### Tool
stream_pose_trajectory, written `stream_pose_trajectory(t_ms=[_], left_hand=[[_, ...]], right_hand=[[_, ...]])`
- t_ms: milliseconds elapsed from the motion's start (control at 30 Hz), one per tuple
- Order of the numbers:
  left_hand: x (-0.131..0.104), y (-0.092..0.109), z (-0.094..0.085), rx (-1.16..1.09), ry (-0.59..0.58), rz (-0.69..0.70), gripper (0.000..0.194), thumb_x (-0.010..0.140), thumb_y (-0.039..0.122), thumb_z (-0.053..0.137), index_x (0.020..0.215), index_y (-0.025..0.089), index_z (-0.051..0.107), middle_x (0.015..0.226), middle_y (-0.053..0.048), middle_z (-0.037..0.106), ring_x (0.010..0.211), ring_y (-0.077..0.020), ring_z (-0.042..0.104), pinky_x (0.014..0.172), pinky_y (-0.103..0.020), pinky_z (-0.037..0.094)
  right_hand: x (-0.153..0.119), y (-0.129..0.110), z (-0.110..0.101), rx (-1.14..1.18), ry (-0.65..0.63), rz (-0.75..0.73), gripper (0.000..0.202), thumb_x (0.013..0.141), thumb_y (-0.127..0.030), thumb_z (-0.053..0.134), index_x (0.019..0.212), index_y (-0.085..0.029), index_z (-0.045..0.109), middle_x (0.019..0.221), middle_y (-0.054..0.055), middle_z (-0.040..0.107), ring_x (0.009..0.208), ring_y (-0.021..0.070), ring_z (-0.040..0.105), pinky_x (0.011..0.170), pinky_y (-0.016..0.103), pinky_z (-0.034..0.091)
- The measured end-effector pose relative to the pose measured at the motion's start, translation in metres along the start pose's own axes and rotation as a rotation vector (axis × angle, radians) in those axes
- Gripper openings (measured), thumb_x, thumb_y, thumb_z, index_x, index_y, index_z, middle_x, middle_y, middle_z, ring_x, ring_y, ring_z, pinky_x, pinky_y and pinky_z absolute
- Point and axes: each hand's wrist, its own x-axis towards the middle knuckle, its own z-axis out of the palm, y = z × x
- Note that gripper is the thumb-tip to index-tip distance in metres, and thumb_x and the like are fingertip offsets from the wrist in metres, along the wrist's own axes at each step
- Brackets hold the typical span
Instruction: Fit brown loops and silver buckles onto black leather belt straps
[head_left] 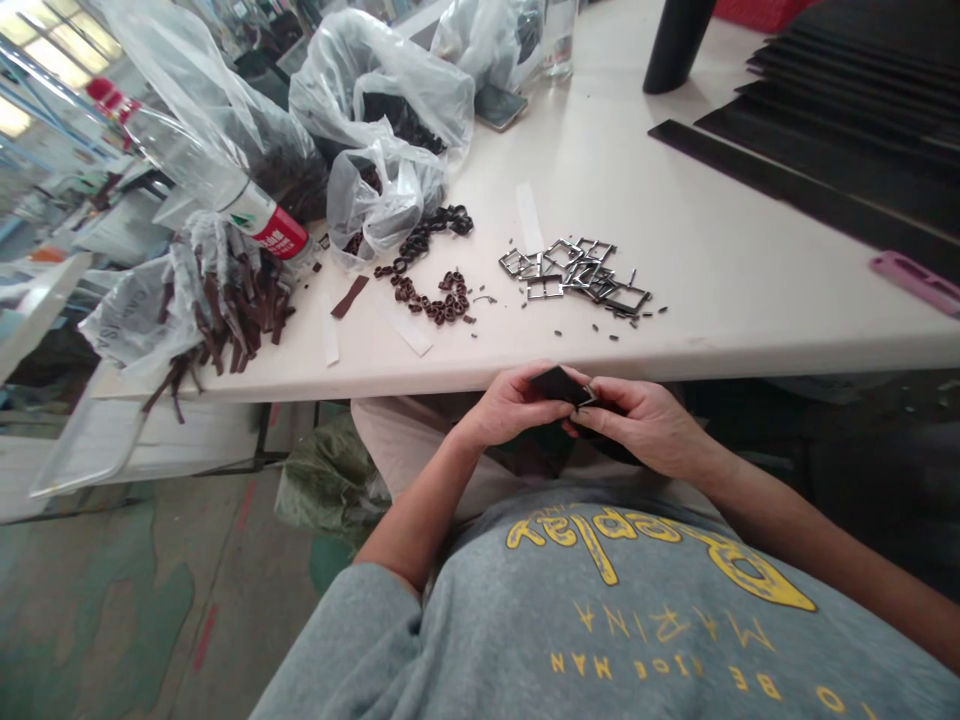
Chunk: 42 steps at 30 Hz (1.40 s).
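Observation:
Just off the table's front edge, my left hand [514,405] is closed on a black strap [559,382]. My right hand [645,415] is closed too, pinching the same strap beside a small metal buckle [587,396]. Fingers partly hide where buckle and strap meet. On the table beyond the hands lies a pile of metal buckles [577,270] with small dark pieces scattered round it. To the left of that pile are dark brown loops [435,300] and black loops [427,235].
At the left, brown strips [232,310] hang over the edge of the table [705,330] beside a plastic bottle [262,215]. Plastic bags [382,80] and a phone [500,107] sit farther back. Black sheets [862,110] and a pink object [915,283] are at the right.

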Motion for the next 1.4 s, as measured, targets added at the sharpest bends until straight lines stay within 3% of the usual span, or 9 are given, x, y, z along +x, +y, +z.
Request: stream_pose_trajectory(t_ms=[133,267,433,533,767,1133,1267,1400], left_hand=[[-0.004,0.002,0.010,0.045,0.014,0.082,0.039,0.067,0.041,0.086,0.100,0.021,0.077,0.107,-0.009,0.072,0.090,-0.0218,0.069,0.079,-0.031,0.058],[-0.001,-0.003,0.026,0.064,0.210,0.137,0.033,0.068,0.042,0.085,0.090,0.019,0.077,0.090,-0.005,0.072,0.081,-0.0169,0.065,0.075,-0.027,0.057],[0.002,0.000,0.031,0.116,0.332,0.178,0.025,0.070,0.041,0.083,0.081,0.019,0.077,0.080,-0.002,0.072,0.073,-0.0137,0.063,0.071,-0.025,0.055],[0.000,0.001,0.031,0.079,0.375,0.193,0.025,0.066,0.038,0.086,0.080,0.019,0.077,0.080,-0.002,0.073,0.074,-0.0134,0.064,0.073,-0.025,0.054],[0.000,-0.021,0.048,-0.255,0.285,-0.041,0.044,0.063,0.044,0.087,0.095,0.016,0.074,0.065,0.001,0.067,0.042,-0.0108,0.056,0.045,-0.027,0.049],[-0.001,-0.021,0.041,-0.243,0.313,0.019,0.042,0.070,0.044,0.083,0.100,0.016,0.076,0.068,0.000,0.069,0.046,-0.0094,0.058,0.048,-0.023,0.049],[0.000,-0.020,0.039,-0.197,0.336,0.017,0.042,0.070,0.046,0.082,0.099,0.015,0.077,0.080,-0.003,0.072,0.053,-0.0073,0.056,0.051,-0.020,0.048],[-0.001,-0.024,0.040,-0.175,0.305,0.001,0.049,0.075,0.048,0.078,0.113,0.017,0.074,0.080,-0.002,0.070,0.053,-0.0077,0.055,0.052,-0.023,0.048]], right_hand=[[-0.001,0.000,0.001,-0.048,0.070,-0.013,0.040,0.080,-0.058,0.069,0.074,-0.018,0.068,0.069,0.003,0.070,0.063,0.0176,0.061,0.059,0.028,0.049],[-0.003,-0.001,0.001,-0.157,0.143,-0.068,0.037,0.084,-0.052,0.066,0.074,-0.017,0.069,0.065,0.002,0.066,0.062,0.0168,0.058,0.057,0.027,0.047],[-0.008,0.004,-0.008,-0.104,-0.036,-0.055,0.033,0.085,-0.049,0.066,0.091,-0.017,0.072,0.085,0.005,0.075,0.077,0.0224,0.067,0.068,0.032,0.055],[-0.014,0.005,-0.009,-0.067,-0.102,-0.008,0.028,0.086,-0.046,0.065,0.090,-0.018,0.070,0.080,0.005,0.075,0.073,0.0222,0.070,0.067,0.032,0.058],[-0.020,0.003,0.003,-0.031,0.021,-0.012,0.023,0.086,-0.042,0.064,0.085,-0.019,0.068,0.068,0.002,0.072,0.060,0.0193,0.068,0.057,0.029,0.058],[-0.019,-0.002,0.003,-0.035,0.015,-0.012,0.024,0.088,-0.042,0.063,0.084,-0.019,0.068,0.070,0.003,0.072,0.061,0.0187,0.068,0.059,0.028,0.058],[-0.017,-0.004,0.005,-0.022,0.063,0.000,0.030,0.086,-0.047,0.063,0.089,-0.019,0.070,0.081,0.004,0.074,0.069,0.0206,0.069,0.064,0.029,0.059],[-0.017,0.001,0.007,-0.004,0.103,0.014,0.034,0.087,-0.051,0.062,0.085,-0.018,0.070,0.074,0.003,0.072,0.064,0.0191,0.067,0.061,0.027,0.056]])
